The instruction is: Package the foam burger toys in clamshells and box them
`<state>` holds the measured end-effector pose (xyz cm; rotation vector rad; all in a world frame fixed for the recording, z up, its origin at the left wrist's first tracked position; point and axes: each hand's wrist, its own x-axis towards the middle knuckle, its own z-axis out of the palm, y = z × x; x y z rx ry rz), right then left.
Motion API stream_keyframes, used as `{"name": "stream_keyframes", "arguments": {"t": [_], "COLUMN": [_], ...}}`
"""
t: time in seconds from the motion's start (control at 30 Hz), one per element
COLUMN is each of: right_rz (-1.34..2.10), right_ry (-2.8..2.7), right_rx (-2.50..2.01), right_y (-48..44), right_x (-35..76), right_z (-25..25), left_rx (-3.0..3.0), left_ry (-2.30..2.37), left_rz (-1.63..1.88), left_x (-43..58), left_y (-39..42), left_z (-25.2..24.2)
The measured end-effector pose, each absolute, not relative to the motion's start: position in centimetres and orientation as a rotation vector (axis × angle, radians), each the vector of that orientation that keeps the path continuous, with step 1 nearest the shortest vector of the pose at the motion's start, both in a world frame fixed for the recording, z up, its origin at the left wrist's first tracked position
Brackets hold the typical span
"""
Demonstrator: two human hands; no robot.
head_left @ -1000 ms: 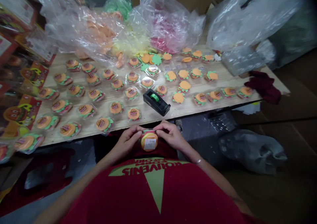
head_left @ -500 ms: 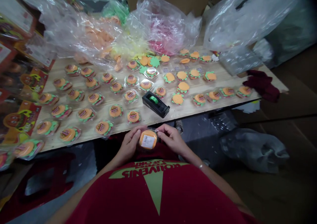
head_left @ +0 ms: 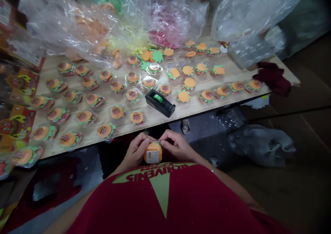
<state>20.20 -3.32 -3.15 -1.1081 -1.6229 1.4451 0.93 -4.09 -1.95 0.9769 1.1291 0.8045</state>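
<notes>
Both my hands hold one small burger-shaped toy pack (head_left: pixel 153 153) close to my red shirt, below the table's front edge. Its orange underside with a white label faces me. My left hand (head_left: pixel 134 150) grips its left side with curled fingers. My right hand (head_left: pixel 176 145) pinches its top right edge. A black tape dispenser (head_left: pixel 160 102) with a green roll lies on the wooden table (head_left: pixel 181 114) just beyond my hands.
Several rows of packed burger toys (head_left: pixel 116 111) cover the table. Clear plastic bags (head_left: pixel 165 16) of coloured foam pieces stand at the back. Printed burger boxes (head_left: pixel 15 123) lie at the left. A dark red cloth (head_left: pixel 272 80) sits at the right end.
My hands drew the pack a little nearer my body and tipped it, so the label faces me more steeply. The view shifted slightly, with the table sitting higher in the picture.
</notes>
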Motion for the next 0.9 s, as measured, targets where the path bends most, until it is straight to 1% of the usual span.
{"name": "stream_keyframes", "arguments": {"t": [0.13, 0.23, 0.37, 0.47, 0.57, 0.7, 0.9], "right_rz": [1.408, 1.461, 1.521, 1.689, 1.805, 1.785, 1.693], "right_ry": [-1.595, -1.497, -1.262, -1.164, -1.04, -0.996, -1.001], "right_rx": [-1.119, -1.142, -1.235, -1.209, -1.178, -1.183, -1.203], "right_y": [-3.1, -2.8, -3.5, -4.5, -4.8, -4.5, -4.0], "right_x": [19.9, 19.3, 18.3, 18.0, 17.9, 17.8, 17.0], "right_z": [-3.2, -4.0, -5.6, -6.4, -6.5, -6.3, -7.1], "left_rx": [0.999, 0.883, 0.678, 0.556, 0.587, 0.746, 0.747], "left_ry": [1.143, 1.175, 1.365, 1.462, 1.505, 1.472, 1.433], "left_rz": [0.7, 0.63, 0.794, 1.004, 1.163, 1.174, 1.186], "left_x": [0.6, 0.6, 1.3, 1.9, 2.2, 2.0, 1.7], "left_y": [-3.3, -2.5, -2.1, -2.2, -2.4, -2.7, -2.8], "left_z": [-1.5, -1.7, -2.5, -3.2, -3.4, -3.1, -3.6]}}
